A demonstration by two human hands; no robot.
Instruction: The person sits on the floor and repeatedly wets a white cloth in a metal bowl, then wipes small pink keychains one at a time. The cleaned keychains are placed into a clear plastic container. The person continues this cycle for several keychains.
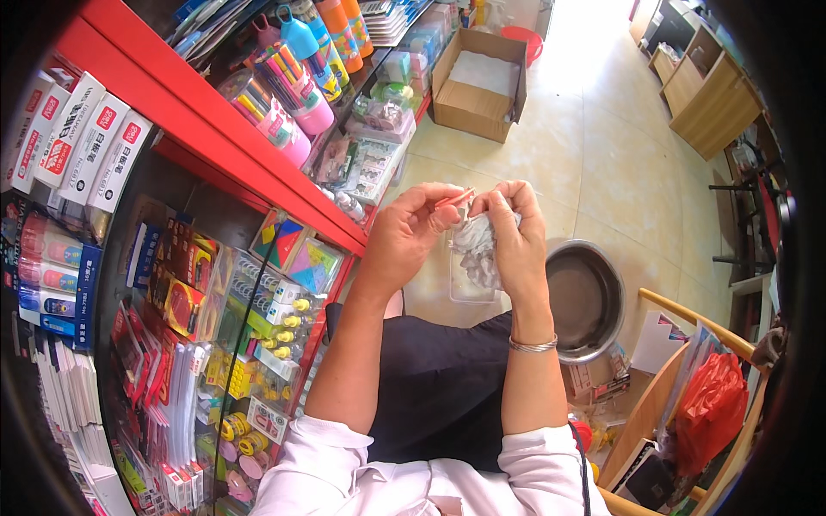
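My left hand [419, 222] pinches a small, slim orange-red item [455, 198] between thumb and fingers; what it is exactly is too small to tell. Close beside it, my right hand [516, 222] grips a crumpled whitish cloth [477, 248] that hangs below the fingers. The right fingertips come right up to the end of the orange-red item, and whether they touch it I cannot tell. Under the cloth is a clear plastic box [457, 284], partly hidden by the cloth and my right hand. A metal bracelet circles my right wrist.
A steel basin [584, 302] with dark water stands on the floor to the right. Red-framed shelves [213, 119] of stationery fill the left. Ahead are an open cardboard box [474, 106] and a red tub. A wooden chair [652, 387] holding a red plastic bag [710, 403] is at lower right.
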